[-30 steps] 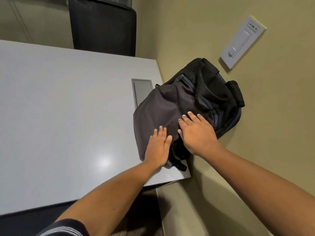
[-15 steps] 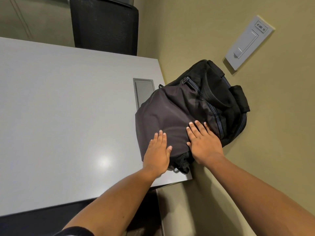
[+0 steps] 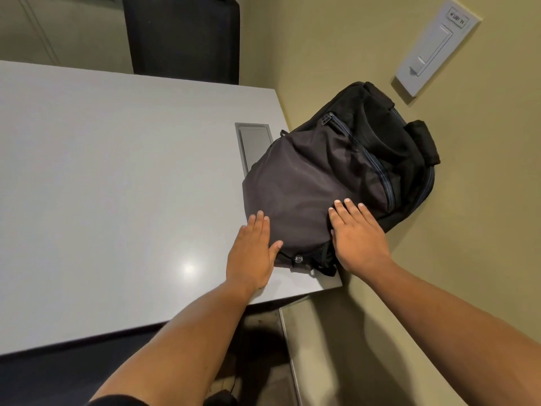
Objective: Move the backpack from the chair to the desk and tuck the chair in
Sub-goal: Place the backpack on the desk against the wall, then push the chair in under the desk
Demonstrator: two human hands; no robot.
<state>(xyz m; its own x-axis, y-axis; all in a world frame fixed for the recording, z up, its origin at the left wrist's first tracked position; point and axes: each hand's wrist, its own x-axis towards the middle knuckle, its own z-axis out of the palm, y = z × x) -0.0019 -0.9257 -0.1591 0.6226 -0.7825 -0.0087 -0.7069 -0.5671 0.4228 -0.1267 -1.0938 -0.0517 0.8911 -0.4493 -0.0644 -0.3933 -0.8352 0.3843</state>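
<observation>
Head view records the dark grey and black fabric backpack lying on the near right corner of the pale grey flat-topped desk, its far side leaning against the olive-yellow wall. Left hand lies flat and open, fingers together, at the backpack's near left edge; the thumb touches the fabric, the palm rests over the desk top. Right hand is likewise spread open, laid on the backpack's near right side, grasping nothing. Backpack sits between and beyond both hands. It partly covers a recessed grey rectangular cable hatch (only the far portion shows). A black high-backed chair stands beyond the desk's far edge. A white wall switch plate is mounted above the backpack.
</observation>
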